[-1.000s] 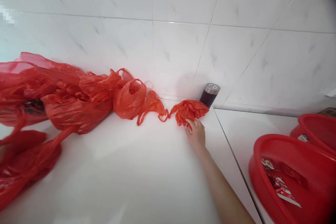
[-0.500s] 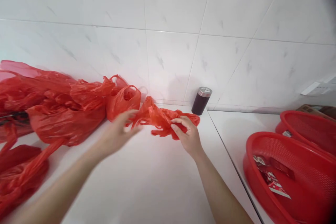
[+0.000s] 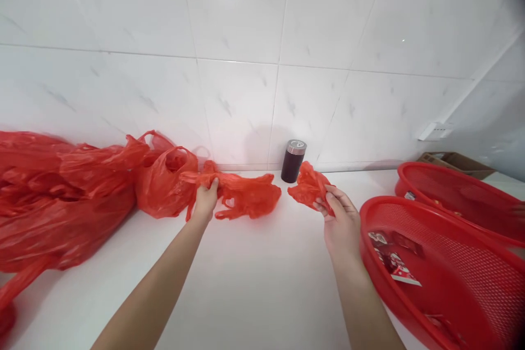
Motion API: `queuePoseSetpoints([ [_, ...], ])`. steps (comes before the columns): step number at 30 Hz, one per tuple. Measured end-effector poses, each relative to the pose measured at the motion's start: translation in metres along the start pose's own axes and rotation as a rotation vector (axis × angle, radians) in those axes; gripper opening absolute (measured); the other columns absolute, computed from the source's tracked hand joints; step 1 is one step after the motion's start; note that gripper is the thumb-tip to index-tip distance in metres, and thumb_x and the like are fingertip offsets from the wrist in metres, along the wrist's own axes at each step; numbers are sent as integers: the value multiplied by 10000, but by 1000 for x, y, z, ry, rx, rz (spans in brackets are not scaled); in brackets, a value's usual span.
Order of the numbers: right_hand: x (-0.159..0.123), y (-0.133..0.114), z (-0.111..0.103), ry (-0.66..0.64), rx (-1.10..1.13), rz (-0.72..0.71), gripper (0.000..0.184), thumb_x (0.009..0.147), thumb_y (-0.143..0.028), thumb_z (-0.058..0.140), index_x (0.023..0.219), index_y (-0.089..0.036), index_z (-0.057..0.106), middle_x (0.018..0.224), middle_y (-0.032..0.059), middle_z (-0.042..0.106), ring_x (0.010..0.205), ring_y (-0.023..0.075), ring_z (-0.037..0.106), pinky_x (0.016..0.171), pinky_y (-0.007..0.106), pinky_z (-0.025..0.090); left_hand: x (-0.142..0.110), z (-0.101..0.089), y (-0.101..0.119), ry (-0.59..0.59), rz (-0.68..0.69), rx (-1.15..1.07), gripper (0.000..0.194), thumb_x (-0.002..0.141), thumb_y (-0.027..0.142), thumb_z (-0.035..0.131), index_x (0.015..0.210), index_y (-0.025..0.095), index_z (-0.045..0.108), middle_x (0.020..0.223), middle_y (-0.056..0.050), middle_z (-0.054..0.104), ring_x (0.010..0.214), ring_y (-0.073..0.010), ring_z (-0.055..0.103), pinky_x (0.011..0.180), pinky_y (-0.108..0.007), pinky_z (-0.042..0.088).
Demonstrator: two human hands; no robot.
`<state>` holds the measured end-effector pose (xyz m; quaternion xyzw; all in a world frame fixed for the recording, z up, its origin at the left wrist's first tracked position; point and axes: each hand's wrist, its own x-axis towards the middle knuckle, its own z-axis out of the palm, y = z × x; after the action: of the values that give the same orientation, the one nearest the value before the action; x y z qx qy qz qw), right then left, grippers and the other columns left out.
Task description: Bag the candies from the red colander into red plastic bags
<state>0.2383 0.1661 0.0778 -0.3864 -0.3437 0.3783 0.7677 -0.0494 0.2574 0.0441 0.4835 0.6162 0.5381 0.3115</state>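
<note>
Crumpled red plastic bags (image 3: 250, 197) lie on the white table near the wall, and my left hand (image 3: 207, 198) is closed on their left end. My right hand (image 3: 338, 210) pinches a separate small bunched red plastic bag (image 3: 310, 186), raised over the table to the right of the others. Between the two, close to the wall, stands a dark tumbler (image 3: 293, 161) with a metallic rim. A filled red bag (image 3: 166, 183) with loop handles sits just left of my left hand.
Large red bags (image 3: 74, 197) are heaped along the left side. On the right, a red basket (image 3: 369, 216) holds several small printed packets (image 3: 397, 268). Behind it are a second red basket (image 3: 404, 175) and a cardboard box (image 3: 459, 163). A socket (image 3: 435, 131) is on the tiled wall.
My right hand has moved right, carrying a bag apart from the bunch. My left hand has closed on the remaining bags. The view has turned to the right.
</note>
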Motion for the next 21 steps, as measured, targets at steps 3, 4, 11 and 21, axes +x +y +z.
queuePoseSetpoints([
  [3,-7,-11,6,-72,32,-7,138,800,-325,683,901,-237,716,864,6,656,755,131,604,720,299,526,-13,-8,26,56,79,60,770,824,425,638,1436,85,318,1486,-243,355,1396,-332,300,1117,-505,279],
  [4,-10,-14,9,-97,35,-10,135,813,-329,674,907,-243,720,866,4,658,759,128,600,725,291,520,-25,-10,35,87,121,91,900,787,429,680,1486,103,217,1560,-227,207,1453,-329,132,1156,-508,178],
  [11,-42,-21,33,-589,-108,250,151,861,-339,633,951,-256,722,830,-2,666,718,119,589,743,276,487,-130,0,70,-267,439,167,644,810,375,661,1402,302,418,1430,-69,480,1300,-262,440,1066,-419,361],
  [21,-24,-13,24,-344,-18,256,121,790,-316,694,852,-212,695,706,-31,574,664,101,579,701,252,483,-133,-49,29,-118,-219,-463,264,766,420,712,881,182,703,747,-7,692,665,-148,615,607,-228,471],
])
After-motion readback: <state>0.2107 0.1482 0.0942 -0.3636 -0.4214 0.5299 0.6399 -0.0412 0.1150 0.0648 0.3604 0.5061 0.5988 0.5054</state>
